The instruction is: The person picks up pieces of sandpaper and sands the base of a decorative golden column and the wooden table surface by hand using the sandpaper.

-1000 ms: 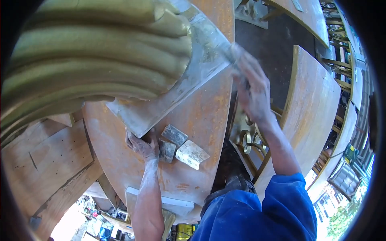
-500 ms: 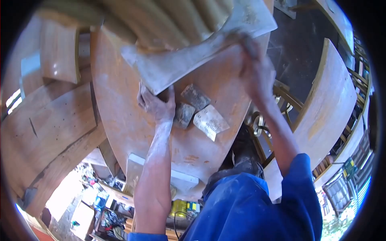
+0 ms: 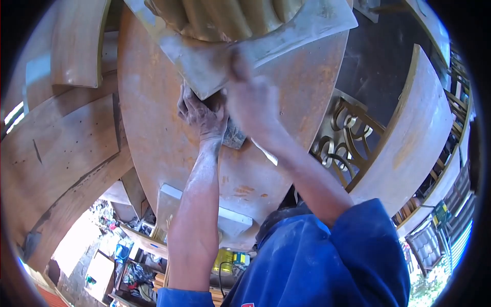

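Note:
My left hand [image 3: 204, 115] is closed around the near corner of a whitish slab-like base [image 3: 202, 77], thumb on one side and fingers on the other. A fluted gold-brown pedestal [image 3: 225, 18] rises from that base. My right hand [image 3: 253, 105] is smeared by motion over the slab's near edge, its fingers curled against the surface. What it holds is too blurred to make out. Partly hidden between my wrists lies a worn grey abrasive-looking piece [image 3: 234, 137]. A pale sheet's edge [image 3: 266, 152] shows beneath my right forearm.
Everything rests on a large curved brownish board [image 3: 153, 133]. A white block-like piece [image 3: 235, 222] lies near my body. Curved wooden panels stand left [image 3: 66, 133] and right [image 3: 409, 133]. Gold scrolled metalwork [image 3: 350, 133] is beside the right panel. A yellow tin [image 3: 223, 260] stands below.
My right hand has swept left along the slab, from its right side to near my left hand, now covering most of the loose pieces. My left hand stays at the corner.

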Demonstrator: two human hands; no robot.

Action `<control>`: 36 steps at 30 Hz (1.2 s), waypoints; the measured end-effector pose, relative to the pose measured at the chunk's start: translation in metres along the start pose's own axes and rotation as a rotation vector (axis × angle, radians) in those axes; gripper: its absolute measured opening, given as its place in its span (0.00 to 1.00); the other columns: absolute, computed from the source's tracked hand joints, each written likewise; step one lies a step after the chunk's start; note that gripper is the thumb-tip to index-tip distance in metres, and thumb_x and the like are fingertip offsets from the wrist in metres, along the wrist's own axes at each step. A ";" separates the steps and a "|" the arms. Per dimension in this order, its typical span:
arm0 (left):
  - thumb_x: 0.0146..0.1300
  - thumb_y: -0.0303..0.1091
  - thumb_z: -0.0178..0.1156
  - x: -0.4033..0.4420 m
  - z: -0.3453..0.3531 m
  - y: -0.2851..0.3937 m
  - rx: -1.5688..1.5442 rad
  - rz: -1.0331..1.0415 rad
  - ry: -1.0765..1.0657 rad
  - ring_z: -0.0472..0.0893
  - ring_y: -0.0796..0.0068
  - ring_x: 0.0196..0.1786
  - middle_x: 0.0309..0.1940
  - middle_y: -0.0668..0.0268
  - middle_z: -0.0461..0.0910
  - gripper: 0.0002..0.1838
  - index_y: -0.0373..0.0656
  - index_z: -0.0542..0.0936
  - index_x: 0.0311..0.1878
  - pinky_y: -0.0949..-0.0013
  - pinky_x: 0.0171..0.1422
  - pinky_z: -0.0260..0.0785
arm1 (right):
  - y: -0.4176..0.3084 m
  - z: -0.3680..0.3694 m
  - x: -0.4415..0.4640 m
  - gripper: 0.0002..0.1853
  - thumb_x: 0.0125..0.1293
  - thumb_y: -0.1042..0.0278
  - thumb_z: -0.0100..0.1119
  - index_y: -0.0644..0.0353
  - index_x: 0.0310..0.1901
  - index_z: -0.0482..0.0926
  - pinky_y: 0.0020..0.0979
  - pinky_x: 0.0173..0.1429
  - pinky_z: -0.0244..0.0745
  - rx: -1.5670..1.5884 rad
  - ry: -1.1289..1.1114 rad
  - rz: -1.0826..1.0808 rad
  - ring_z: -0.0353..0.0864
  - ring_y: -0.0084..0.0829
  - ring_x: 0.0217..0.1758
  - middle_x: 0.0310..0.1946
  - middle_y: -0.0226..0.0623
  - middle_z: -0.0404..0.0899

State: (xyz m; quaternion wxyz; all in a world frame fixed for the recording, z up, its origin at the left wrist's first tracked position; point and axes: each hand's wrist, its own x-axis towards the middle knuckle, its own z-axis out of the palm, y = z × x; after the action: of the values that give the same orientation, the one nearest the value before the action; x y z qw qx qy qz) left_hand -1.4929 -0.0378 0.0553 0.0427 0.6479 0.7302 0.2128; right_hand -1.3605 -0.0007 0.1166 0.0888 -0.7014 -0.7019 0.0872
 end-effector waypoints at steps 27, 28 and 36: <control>0.52 0.53 0.74 0.008 -0.002 0.010 -0.003 -0.042 0.068 0.74 0.57 0.68 0.71 0.61 0.74 0.50 0.46 0.66 0.77 0.54 0.73 0.60 | 0.074 -0.043 0.022 0.30 0.60 0.81 0.54 0.62 0.68 0.76 0.43 0.46 0.80 0.600 0.073 -0.402 0.85 0.47 0.44 0.64 0.46 0.81; 0.52 0.54 0.74 0.007 -0.002 0.010 -0.007 -0.031 0.069 0.74 0.57 0.68 0.71 0.62 0.74 0.50 0.47 0.66 0.77 0.55 0.73 0.60 | 0.084 -0.054 0.027 0.30 0.60 0.81 0.54 0.62 0.68 0.76 0.43 0.46 0.80 0.596 0.060 -0.433 0.85 0.47 0.44 0.64 0.46 0.81; 0.54 0.55 0.74 0.007 -0.003 0.011 0.015 -0.067 0.072 0.73 0.63 0.72 0.72 0.68 0.74 0.49 0.48 0.66 0.77 0.55 0.74 0.59 | 0.094 -0.062 0.061 0.24 0.60 0.83 0.59 0.63 0.60 0.81 0.35 0.37 0.76 0.259 -0.073 -0.446 0.85 0.40 0.34 0.44 0.47 0.85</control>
State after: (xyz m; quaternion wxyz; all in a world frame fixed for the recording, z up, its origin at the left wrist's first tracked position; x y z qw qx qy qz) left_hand -1.4854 -0.0310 0.0638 0.0188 0.6151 0.7542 0.2289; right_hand -1.2540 0.0606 0.1534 0.1693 -0.5087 -0.8248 0.1799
